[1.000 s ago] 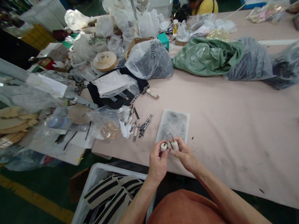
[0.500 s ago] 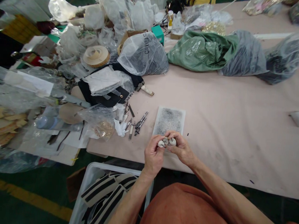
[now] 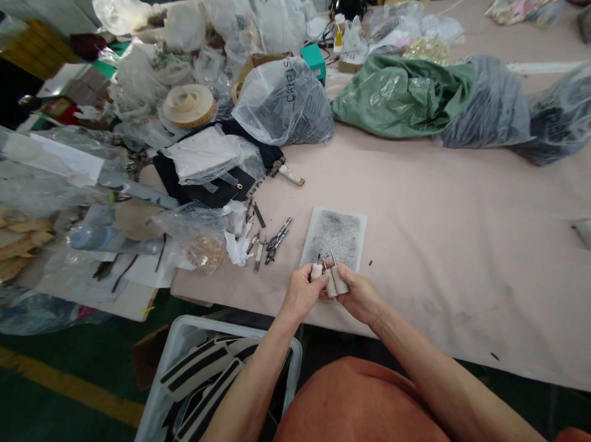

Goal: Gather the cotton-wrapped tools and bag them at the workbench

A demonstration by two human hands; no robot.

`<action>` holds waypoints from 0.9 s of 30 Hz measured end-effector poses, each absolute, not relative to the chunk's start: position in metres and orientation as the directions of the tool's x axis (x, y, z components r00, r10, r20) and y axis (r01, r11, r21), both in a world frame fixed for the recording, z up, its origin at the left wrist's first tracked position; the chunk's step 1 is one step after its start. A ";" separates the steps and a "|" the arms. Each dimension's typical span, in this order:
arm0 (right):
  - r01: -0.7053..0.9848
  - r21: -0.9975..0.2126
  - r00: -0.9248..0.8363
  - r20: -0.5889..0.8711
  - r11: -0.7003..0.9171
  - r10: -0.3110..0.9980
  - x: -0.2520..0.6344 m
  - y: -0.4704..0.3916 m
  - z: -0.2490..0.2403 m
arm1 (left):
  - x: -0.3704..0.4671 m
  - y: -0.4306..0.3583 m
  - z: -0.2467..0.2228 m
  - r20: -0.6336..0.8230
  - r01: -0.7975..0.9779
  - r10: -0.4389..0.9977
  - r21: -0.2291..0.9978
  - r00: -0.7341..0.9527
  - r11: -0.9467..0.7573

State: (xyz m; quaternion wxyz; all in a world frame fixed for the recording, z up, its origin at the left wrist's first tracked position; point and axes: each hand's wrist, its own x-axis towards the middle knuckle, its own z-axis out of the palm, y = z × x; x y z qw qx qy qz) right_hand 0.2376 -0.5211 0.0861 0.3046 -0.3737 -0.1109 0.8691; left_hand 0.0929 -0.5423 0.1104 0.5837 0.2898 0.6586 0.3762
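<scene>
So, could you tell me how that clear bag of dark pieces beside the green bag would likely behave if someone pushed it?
The clear bag of dark pieces would probably slump and shift rather than slide whole, since its thin film is creased and sagging. Bulging full, it likely feels fairly heavy. Resting broad on the table, it seems unlikely to roll or tip.

A long table [image 3: 451, 210] with a pale pink top fills the view under even, soft light. Plastic bags [image 3: 282, 103] crowd its far left end, beside a green sack [image 3: 403, 97]. The floor [image 3: 39, 399] below is dark green with a yellow line [image 3: 55, 383]. A white crate [image 3: 177, 354] stands beneath the near edge.
</scene>
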 end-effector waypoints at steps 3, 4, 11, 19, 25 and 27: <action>-0.471 -0.271 -0.529 -0.674 -0.839 0.515 0.241 -0.522 0.071 | 0.095 -0.542 0.101 -0.612 -0.088 0.781 0.791 -0.127 0.606; -0.478 -0.251 -0.525 -0.686 -0.841 0.503 0.242 -0.522 0.067 | 0.095 -0.542 0.100 -0.627 -0.088 0.771 0.779 -0.115 0.620; -0.558 -0.199 -0.484 -0.711 -0.806 0.510 0.245 -0.528 0.063 | 0.104 -0.544 0.108 -0.664 -0.126 0.740 0.748 -0.111 0.652; -0.604 -0.210 -0.501 -0.651 -0.769 0.571 0.249 -0.527 0.084 | 0.110 -0.554 0.118 -0.599 -0.215 0.787 0.796 -0.149 0.565; -0.634 -0.226 -0.528 -0.572 -0.740 0.628 0.252 -0.528 0.092 | 0.110 -0.561 0.122 -0.552 -0.177 0.819 0.831 -0.157 0.527; -0.645 -0.208 -0.549 -0.543 -0.736 0.635 0.252 -0.528 0.093 | 0.111 -0.563 0.123 -0.537 -0.138 0.824 0.843 -0.178 0.520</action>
